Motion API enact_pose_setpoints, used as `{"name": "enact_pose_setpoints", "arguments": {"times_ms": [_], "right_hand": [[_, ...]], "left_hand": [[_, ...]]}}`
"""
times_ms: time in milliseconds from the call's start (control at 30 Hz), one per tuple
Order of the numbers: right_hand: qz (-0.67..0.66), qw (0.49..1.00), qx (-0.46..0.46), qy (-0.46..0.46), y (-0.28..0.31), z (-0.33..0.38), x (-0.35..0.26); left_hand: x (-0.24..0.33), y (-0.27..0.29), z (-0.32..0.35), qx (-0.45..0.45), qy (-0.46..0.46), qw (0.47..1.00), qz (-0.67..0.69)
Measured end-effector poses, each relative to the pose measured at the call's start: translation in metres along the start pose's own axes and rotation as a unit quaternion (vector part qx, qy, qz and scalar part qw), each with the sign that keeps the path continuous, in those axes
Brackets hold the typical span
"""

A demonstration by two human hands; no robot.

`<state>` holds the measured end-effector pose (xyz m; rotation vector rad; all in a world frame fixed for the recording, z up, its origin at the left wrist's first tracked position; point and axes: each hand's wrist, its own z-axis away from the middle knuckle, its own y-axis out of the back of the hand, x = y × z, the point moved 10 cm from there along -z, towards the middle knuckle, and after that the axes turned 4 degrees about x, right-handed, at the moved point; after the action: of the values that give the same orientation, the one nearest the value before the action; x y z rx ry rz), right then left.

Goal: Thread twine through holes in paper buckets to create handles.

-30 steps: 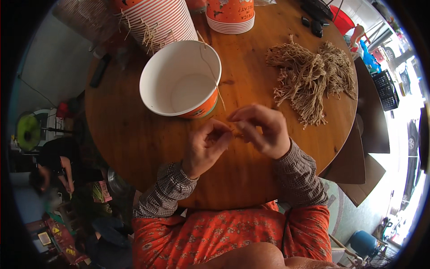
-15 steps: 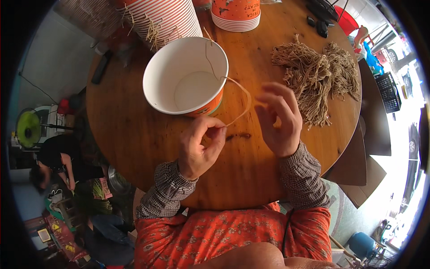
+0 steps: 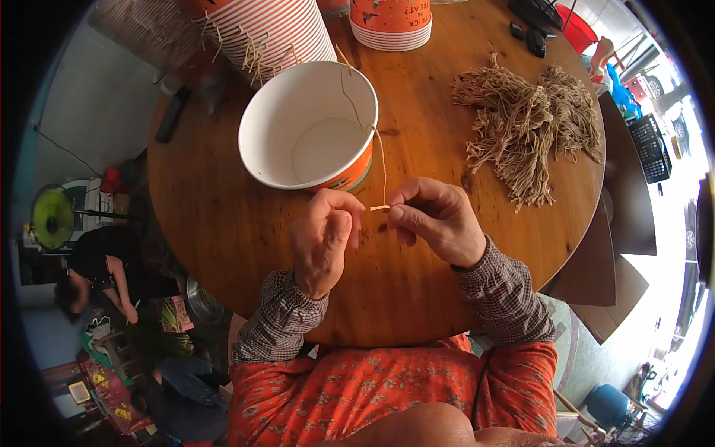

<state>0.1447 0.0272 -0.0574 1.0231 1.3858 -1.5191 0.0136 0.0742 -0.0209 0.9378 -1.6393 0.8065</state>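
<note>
A white-lined paper bucket [image 3: 257, 141] with an orange outside lies tipped on the table, its mouth facing me. A thin tan string [image 3: 385, 167] runs through the right side of its rim and hangs down toward my hands. My right hand [image 3: 439, 222] pinches the string close to its end between thumb and forefinger. The short free tip points left, toward my left hand [image 3: 322, 242]. That hand is just below the bucket's rim, fingers loosely bent and apart, slightly blurred, with nothing visible in it.
A pile of tan strings [image 3: 529, 123] lies on the round wooden table [image 3: 246, 261] at right. Behind the bucket stand a tall stack of nested buckets [image 3: 279, 33] with string ends poking out and another orange bucket stack [image 3: 391, 26]. A person [image 3: 104, 268] bends over at far left.
My right hand has moved left and taken the string near its end. My left hand has let go of it. The string's wide loop has become a straighter hanging length.
</note>
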Motion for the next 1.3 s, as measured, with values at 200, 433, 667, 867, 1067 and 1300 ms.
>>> {"name": "enact_pose_setpoints", "arguments": {"times_ms": [200,433,667,867,1067,1300], "right_hand": [[0.009,1.0,-0.022,-0.018,-0.008,0.003,0.001],[0.051,0.996,-0.017,-0.075,-0.01,0.004,0.004],[0.042,0.999,0.0,-0.012,-0.004,0.003,-0.004],[0.093,0.995,-0.017,0.023,-0.005,0.0,-0.009],[0.047,0.993,0.077,0.073,0.034,-0.002,-0.02],[-0.028,0.969,0.179,0.171,0.066,0.004,-0.048]], "left_hand": [[0.001,-0.008,0.001,-0.067,-0.077,0.98,-0.17],[0.013,-0.015,0.002,-0.026,-0.137,0.965,-0.22],[0.028,-0.022,0.005,-0.032,-0.204,0.946,-0.25],[0.036,-0.025,0.012,-0.054,-0.274,0.914,-0.295],[0.078,0.054,-0.005,0.087,-0.394,0.83,-0.385],[0.048,0.098,-0.042,0.068,-0.338,0.789,-0.508]]}}
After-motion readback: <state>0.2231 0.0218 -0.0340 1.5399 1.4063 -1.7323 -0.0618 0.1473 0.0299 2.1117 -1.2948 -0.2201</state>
